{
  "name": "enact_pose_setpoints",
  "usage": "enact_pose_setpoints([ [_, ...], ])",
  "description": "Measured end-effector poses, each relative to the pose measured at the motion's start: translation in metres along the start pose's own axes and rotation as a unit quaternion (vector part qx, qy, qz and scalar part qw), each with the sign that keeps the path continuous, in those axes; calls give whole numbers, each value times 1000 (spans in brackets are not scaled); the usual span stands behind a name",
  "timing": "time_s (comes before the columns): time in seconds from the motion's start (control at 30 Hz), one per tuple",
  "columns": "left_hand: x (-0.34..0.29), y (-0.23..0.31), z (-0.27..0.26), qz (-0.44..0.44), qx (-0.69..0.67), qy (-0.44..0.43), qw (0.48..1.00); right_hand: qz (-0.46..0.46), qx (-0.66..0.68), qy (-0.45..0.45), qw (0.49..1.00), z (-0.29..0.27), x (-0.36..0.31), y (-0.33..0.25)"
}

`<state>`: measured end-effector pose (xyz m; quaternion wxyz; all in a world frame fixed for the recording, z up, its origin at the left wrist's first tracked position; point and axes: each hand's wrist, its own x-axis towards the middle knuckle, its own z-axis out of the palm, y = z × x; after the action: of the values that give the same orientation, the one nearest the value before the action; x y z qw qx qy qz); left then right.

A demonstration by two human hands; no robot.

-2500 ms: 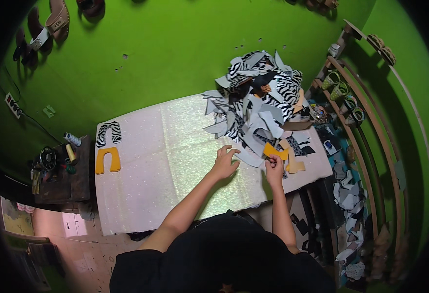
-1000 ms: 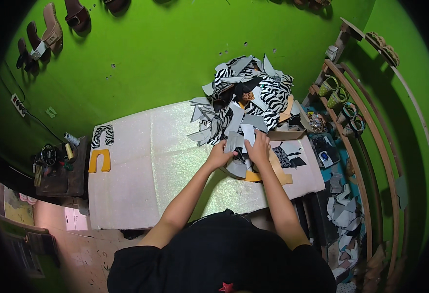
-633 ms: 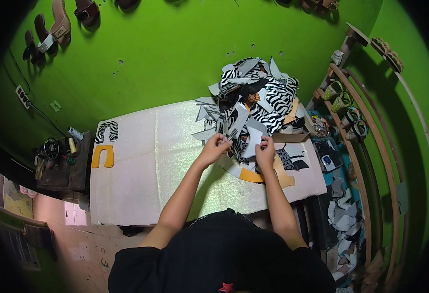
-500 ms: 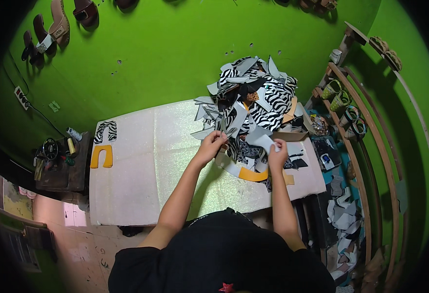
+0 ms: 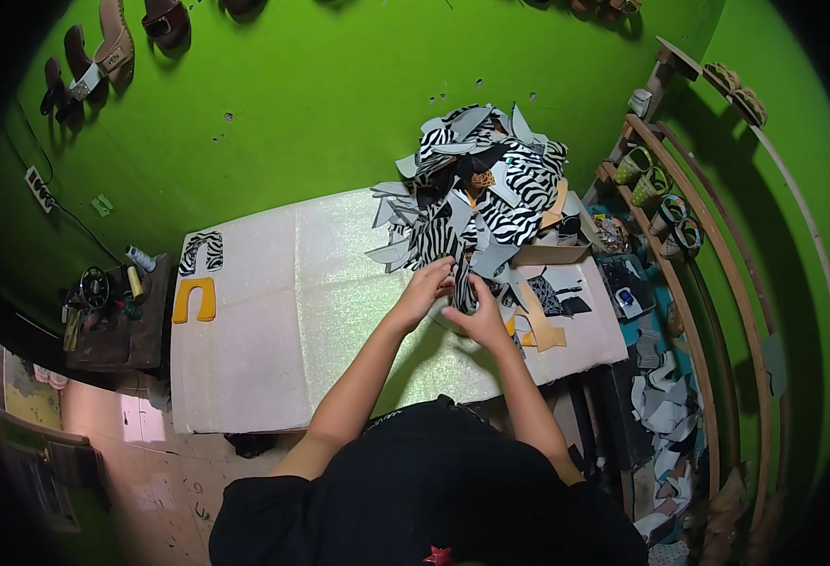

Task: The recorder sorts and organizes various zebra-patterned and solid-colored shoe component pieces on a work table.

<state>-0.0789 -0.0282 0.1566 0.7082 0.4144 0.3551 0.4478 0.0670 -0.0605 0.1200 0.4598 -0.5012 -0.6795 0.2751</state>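
A tall heap of cut material pieces [image 5: 519, 203], zebra-printed, grey, black and tan, rises from the right part of the table. At its near edge my left hand [image 5: 424, 294] pinches a zebra-print piece [image 5: 465, 286], which hangs between my two hands. My right hand [image 5: 483, 319] is beside this piece with thumb and fingers apart; its fingertips are close to the piece's right edge, and whether they touch is hard to tell. A tan cut piece [image 5: 543, 325] and a dark patterned piece [image 5: 549, 297] lie to the right of my right hand.
On the table's [image 5: 245, 368] left end lie a zebra-print U-shaped piece [image 5: 212, 253] and a yellow-orange one [image 5: 207, 300]. A small stand with thread spools [image 5: 135, 281] is further left. A wooden rack with shoes [image 5: 655, 184] stands right; scraps [image 5: 665, 406] lie beneath it.
My right hand has moved left, close to my left hand, and the light grey piece is out of it. A zebra-print piece now shows between my hands; the tan piece is uncovered.
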Motion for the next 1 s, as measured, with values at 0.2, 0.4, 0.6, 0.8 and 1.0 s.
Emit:
enact_pose_setpoints([
  [0.2, -12, -6, 5, 52, 43, 6, 998, 65, 115, 77, 988, 15, -2, -6],
  [0.4, -37, 16, -36, -79, 178, -29, 980, 76, 107, 51, 990, 19, -12, -1],
  [0.6, -47, 9, -80, 92, 306, 111, 941, 99, 139, -153, 973, 25, -14, -15],
  [0.8, -77, 19, -109, -50, 178, -9, 983, 160, 205, -230, 938, 48, -14, -58],
  [1.0, -102, 25, -142, -71, 29, -63, 995, 160, 317, -165, 920, 85, -16, -71],
])
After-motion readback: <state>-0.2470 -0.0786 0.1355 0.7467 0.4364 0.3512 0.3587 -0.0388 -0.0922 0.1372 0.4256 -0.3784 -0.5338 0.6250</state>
